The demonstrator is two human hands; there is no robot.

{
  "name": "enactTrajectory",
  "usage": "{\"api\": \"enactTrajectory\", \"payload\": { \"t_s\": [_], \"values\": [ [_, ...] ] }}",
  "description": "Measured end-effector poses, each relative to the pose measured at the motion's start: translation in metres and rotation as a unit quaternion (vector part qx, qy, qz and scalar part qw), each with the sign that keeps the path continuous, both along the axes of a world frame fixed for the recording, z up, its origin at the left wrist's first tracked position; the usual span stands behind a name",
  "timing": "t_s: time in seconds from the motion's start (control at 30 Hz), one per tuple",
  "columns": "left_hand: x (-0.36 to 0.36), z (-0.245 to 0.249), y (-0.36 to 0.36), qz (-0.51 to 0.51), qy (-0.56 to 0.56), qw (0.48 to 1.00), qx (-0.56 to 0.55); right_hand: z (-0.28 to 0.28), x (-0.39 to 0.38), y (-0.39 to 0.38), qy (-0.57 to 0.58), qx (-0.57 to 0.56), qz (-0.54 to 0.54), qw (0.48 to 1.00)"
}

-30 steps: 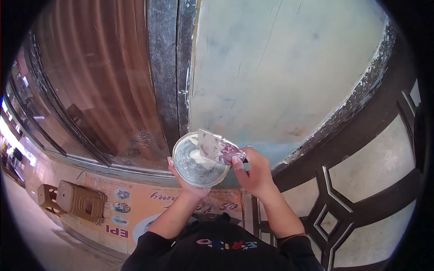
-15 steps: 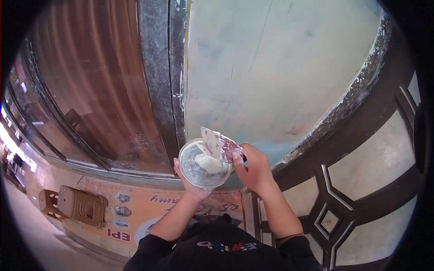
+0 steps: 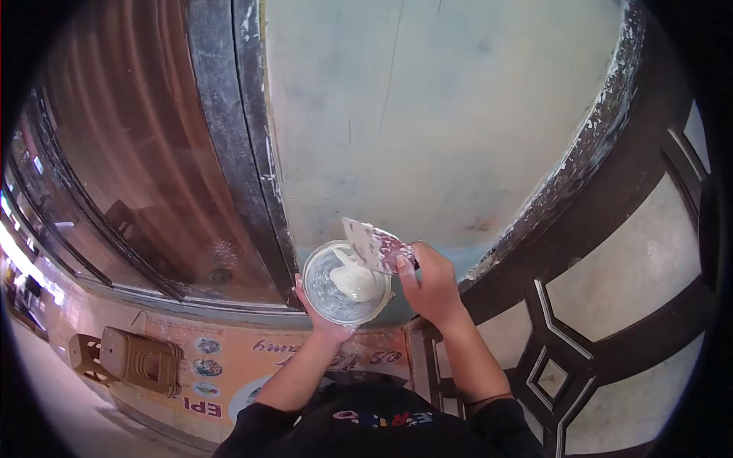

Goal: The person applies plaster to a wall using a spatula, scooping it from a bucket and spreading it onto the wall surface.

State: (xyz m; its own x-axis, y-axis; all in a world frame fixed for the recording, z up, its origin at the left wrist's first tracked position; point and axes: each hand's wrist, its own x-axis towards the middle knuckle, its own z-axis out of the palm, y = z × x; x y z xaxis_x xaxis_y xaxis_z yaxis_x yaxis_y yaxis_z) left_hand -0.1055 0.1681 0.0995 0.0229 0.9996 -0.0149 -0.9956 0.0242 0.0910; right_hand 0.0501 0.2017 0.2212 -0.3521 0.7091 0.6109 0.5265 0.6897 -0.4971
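My left hand [image 3: 330,328] grips a round tub [image 3: 319,293] from below and along its left side, its open top facing me. Thick white putty [image 3: 359,282] lies in a mound inside, with smears around the inner wall. In my right hand [image 3: 432,284] is a wide putty knife [image 3: 376,244], thumb pressed along it. Its blade, coated with white and reddish residue, overlaps the upper right rim of the tub. Directly beyond stands a pale wall panel [image 3: 435,145] with patchy filler marks and thin cracks.
Left of the panel runs a dark, worn frame post [image 3: 221,99] beside a window [image 3: 137,153] with brown curtains behind the glass. Brown plastic stools [image 3: 141,359] stand lower left near an orange printed banner [image 3: 267,359]. Dark-framed panelling [image 3: 611,290] borders the right.
The view has shifted, so the panel and frame sit further left. The putty knife has tipped slightly, and more of the putty mound shows in the tub.
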Motion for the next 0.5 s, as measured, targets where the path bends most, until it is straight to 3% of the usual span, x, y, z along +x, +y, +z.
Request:
{"api": "enactTrajectory", "payload": {
  "t_s": [0.27, 0.37, 0.5],
  "values": [
    [0.038, 0.007, 0.019, -0.001, -0.029, 1.0, -0.007, 0.009, 0.044, 0.023, -0.055, 0.057, 0.021, 0.997],
    [0.049, 0.005, 0.017, 0.019, 0.01, 1.0, -0.019, 0.008, 0.062, 0.025, -0.089, 0.085, 0.006, 0.992],
    [0.062, 0.006, 0.02, 0.015, 0.011, 1.0, -0.019, -0.005, 0.101, 0.039, -0.092, -0.028, 0.032, 0.995]
  ]
}}
